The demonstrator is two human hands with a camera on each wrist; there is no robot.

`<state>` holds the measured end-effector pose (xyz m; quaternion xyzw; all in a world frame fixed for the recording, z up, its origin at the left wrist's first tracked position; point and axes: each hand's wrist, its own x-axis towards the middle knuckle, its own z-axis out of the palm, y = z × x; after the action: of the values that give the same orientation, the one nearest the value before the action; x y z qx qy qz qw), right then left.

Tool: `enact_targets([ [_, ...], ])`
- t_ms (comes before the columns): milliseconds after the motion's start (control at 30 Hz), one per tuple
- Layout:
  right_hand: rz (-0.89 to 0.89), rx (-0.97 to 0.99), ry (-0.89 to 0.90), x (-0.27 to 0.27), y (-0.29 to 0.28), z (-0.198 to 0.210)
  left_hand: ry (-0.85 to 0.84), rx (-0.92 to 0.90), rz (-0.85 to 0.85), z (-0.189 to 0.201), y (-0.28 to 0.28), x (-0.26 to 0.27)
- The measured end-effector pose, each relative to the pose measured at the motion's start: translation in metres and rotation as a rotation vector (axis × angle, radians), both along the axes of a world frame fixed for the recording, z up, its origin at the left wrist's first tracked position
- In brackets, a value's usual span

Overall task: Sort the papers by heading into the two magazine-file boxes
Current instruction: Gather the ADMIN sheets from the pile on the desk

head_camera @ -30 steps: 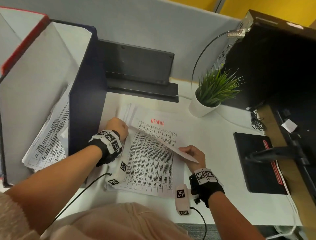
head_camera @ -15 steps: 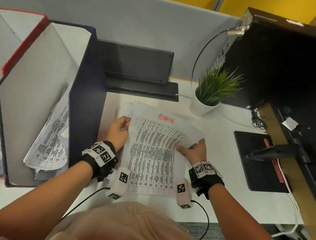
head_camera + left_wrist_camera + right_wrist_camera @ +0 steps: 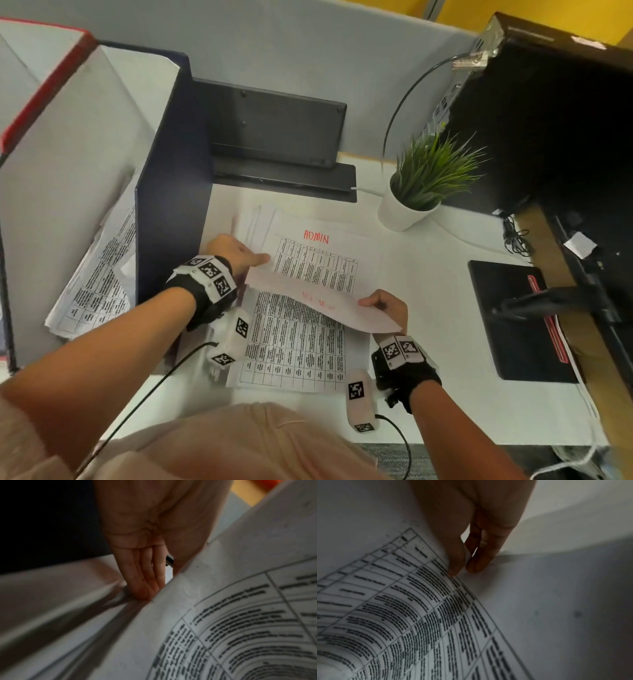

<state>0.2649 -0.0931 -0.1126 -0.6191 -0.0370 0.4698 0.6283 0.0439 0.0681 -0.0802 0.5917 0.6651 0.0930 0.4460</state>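
Observation:
A stack of printed table sheets (image 3: 298, 349) lies on the white desk in front of me. The exposed sheet (image 3: 315, 260) is headed ADMIN in red. Both hands hold the top sheet (image 3: 318, 301) raised and curled back, blank side up, with red writing showing faintly through. My left hand (image 3: 239, 253) pinches its left end, thumb on top and fingers (image 3: 145, 585) underneath, touching the stack. My right hand (image 3: 387, 305) pinches the right edge between thumb and fingers (image 3: 479, 561). The dark blue file box (image 3: 171, 171) at left holds sheets (image 3: 92, 281). A red-edged box (image 3: 41, 85) stands left of it.
A potted plant (image 3: 421, 185) stands behind the stack to the right. A dark device (image 3: 274, 130) leans on the partition behind the papers. A black pad (image 3: 513, 318) and a monitor arm (image 3: 548, 298) are at right, with bare desk (image 3: 428, 394) between.
Half a second ago the top ADMIN sheet lay flat under both hands. Now it is lifted and curled toward me, uncovering another ADMIN sheet. The right hand has moved nearer to me.

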Motion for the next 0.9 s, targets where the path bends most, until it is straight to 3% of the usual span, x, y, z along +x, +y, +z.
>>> enact_targets([
  [267, 0.028, 0.036, -0.012, -0.001, -0.004, -0.001, 0.226, -0.054, -0.15, 0.019, -0.003, 0.015],
  [333, 0.038, 0.043, -0.018, 0.0, -0.004, -0.001, 0.174, -0.054, -0.135, 0.018, -0.003, 0.016],
  [467, 0.072, 0.067, -0.211, -0.002, -0.003, 0.004, 0.083, -0.004, -0.103, 0.014, -0.005, 0.012],
  [633, -0.012, -0.015, 0.03, 0.01, 0.004, 0.008, -0.012, 0.08, -0.08, 0.007, -0.013, 0.007],
  [733, -0.024, 0.005, -0.01, 0.012, 0.005, 0.007, -0.136, 0.141, -0.009, 0.006, -0.02, 0.006],
  [767, -0.021, 0.01, -0.048, 0.011, 0.005, 0.006, -0.175, 0.155, 0.002, 0.006, -0.022, 0.006],
  [900, 0.198, -0.174, -0.605, 0.01, 0.002, 0.005, -0.355, 0.191, 0.012, 0.009, -0.032, 0.005],
])
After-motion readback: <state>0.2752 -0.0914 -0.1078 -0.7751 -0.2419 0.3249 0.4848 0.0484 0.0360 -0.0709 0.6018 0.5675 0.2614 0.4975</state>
